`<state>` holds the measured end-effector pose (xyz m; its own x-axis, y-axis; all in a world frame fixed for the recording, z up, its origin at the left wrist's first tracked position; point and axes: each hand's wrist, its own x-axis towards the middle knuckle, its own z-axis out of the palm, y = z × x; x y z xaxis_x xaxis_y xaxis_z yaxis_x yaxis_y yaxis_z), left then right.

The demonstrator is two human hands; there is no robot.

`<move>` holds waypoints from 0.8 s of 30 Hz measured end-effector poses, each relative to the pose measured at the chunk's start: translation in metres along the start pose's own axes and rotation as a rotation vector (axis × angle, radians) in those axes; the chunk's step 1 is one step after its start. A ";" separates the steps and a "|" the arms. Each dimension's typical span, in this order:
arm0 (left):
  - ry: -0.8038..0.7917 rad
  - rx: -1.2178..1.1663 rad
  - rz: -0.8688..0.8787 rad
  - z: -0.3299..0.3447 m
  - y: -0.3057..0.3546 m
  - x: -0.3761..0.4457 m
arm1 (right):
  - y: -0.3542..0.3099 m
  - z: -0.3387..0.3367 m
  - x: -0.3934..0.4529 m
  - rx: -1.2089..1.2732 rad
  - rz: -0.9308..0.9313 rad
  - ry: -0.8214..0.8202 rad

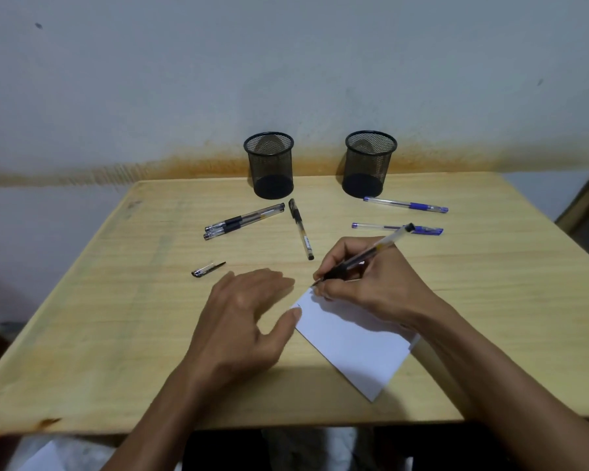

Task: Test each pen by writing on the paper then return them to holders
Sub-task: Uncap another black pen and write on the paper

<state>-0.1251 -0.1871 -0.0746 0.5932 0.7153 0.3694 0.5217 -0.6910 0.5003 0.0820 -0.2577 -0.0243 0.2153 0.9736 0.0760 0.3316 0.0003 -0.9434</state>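
early going: the right hand (371,280) grasps a black pen (364,254), tip at the paper's (354,341) far corner. the left hand (249,317), fingers relaxed, steadies the paper. both holders (271,164) look empty; five pens lie waiting.

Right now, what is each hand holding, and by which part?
The right hand pinches a black pen low on its grip; the left hand holds nothing.

Right grip (371,283) holding a black pen (364,254) tip-down on the white paper (354,345).

Left grip (242,321) rests flat, thumb on the paper's edge; a loose cap (207,269) lies just beyond it, both mesh holders (270,164) farther off on the table (116,317).
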 end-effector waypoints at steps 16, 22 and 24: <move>-0.099 0.001 0.014 0.007 -0.011 -0.003 | 0.023 0.017 0.009 0.041 0.026 -0.056; -0.082 0.026 0.049 0.012 -0.014 -0.002 | 0.021 0.019 0.012 -0.037 0.053 -0.064; -0.087 0.031 0.052 0.012 -0.015 -0.003 | 0.021 0.018 0.012 -0.050 0.060 -0.058</move>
<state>-0.1272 -0.1800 -0.0926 0.6704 0.6673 0.3245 0.5066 -0.7312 0.4569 0.0748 -0.2421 -0.0487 0.1829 0.9831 -0.0007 0.3657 -0.0687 -0.9282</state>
